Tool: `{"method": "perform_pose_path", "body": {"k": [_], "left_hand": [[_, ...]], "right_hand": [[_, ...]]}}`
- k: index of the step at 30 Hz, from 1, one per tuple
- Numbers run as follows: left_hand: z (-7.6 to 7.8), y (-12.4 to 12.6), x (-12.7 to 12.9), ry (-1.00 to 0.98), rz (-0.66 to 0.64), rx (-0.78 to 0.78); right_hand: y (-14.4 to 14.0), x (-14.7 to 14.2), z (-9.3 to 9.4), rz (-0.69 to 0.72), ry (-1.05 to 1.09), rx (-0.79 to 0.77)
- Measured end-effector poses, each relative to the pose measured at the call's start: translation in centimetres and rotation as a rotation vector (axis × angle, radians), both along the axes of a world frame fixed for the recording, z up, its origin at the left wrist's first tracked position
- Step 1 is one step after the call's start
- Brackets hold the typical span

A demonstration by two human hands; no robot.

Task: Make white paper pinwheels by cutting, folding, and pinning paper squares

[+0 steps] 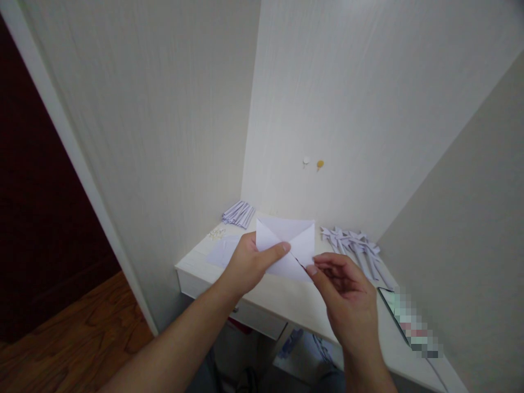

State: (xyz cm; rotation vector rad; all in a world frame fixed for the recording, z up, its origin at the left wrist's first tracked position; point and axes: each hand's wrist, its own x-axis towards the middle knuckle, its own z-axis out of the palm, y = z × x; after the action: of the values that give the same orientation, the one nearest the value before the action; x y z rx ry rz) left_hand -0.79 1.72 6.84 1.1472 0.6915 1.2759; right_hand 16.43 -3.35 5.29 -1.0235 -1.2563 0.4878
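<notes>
Creased white paper sheet (298, 244), with a dark slit at its near right part, is held up over the white desk (282, 300). Left hand (248, 262): thumb pressed on the sheet near its middle, other fingers hidden beneath. Right hand (347, 289): thumb and forefinger pinched on the sheet's right edge, remaining fingers curled. Far left: a row of paper sticks (238, 214), small white pieces (216, 233) nearer. Right: paper pinwheels (356, 245); nearer, a dark-edged device (393, 308), partly blurred.

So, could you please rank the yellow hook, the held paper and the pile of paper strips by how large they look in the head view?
Largest: held paper
Next: pile of paper strips
Smallest: yellow hook
</notes>
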Motion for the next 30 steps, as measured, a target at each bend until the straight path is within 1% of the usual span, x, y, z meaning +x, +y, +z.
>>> {"method": "perform_pose_path", "body": {"k": [3,6,10,12,14,16,18,20,21,23,25,27,28,30], "left_hand": [[-0.1,0.0,0.0,0.02,0.012,0.0],[-0.2,0.1,-0.1,0.014,-0.007,-0.02],[-0.3,0.4,-0.5,0.036,-0.009,-0.026],[-0.4,0.4,-0.9,0.09,-0.018,-0.014],[-0.6,0.4,-1.3,0.185,-0.077,0.001],[-0.7,0.4,-1.6,0.314,-0.176,0.011],[-0.7,0.3,-1.7,0.424,-0.263,0.018],[-0.7,0.4,-1.8,0.466,-0.29,0.019],[-0.7,0.5,-1.9,0.451,-0.269,0.021],[-1.0,0.7,-1.9,0.342,-0.172,0.026],[-1.7,0.8,-1.7,0.145,-0.047,0.004],[-2.6,0.8,-1.3,-0.051,0.028,-0.052],[-3.0,0.7,-1.0,-0.113,0.026,-0.089],[-3.8,0.3,-0.3,-0.122,-0.032,-0.112]], "right_hand": [[0.0,0.0,-0.1,0.012,0.002,0.01],[-0.1,-0.1,-0.3,0.028,0.019,-0.006],[-0.3,0.5,-0.8,0.08,0.007,-0.08],[-0.2,1.2,-0.8,0.067,-0.046,-0.114],[0.0,1.7,-0.6,0.029,-0.069,-0.106],[0.3,1.9,-0.3,0.016,-0.059,-0.074],[0.5,1.8,-0.1,0.038,-0.065,-0.067],[0.7,1.4,-0.1,0.066,-0.072,-0.086],[0.8,1.3,-0.2,0.075,-0.061,-0.095],[0.8,1.0,-0.6,0.077,-0.006,-0.094],[0.9,0.6,-1.0,0.052,0.057,-0.067],[0.9,0.2,-1.3,0.013,0.099,-0.042],[0.9,0.0,-1.5,-0.005,0.113,-0.034],[0.9,-0.6,-1.7,-0.027,0.132,-0.03]]}}
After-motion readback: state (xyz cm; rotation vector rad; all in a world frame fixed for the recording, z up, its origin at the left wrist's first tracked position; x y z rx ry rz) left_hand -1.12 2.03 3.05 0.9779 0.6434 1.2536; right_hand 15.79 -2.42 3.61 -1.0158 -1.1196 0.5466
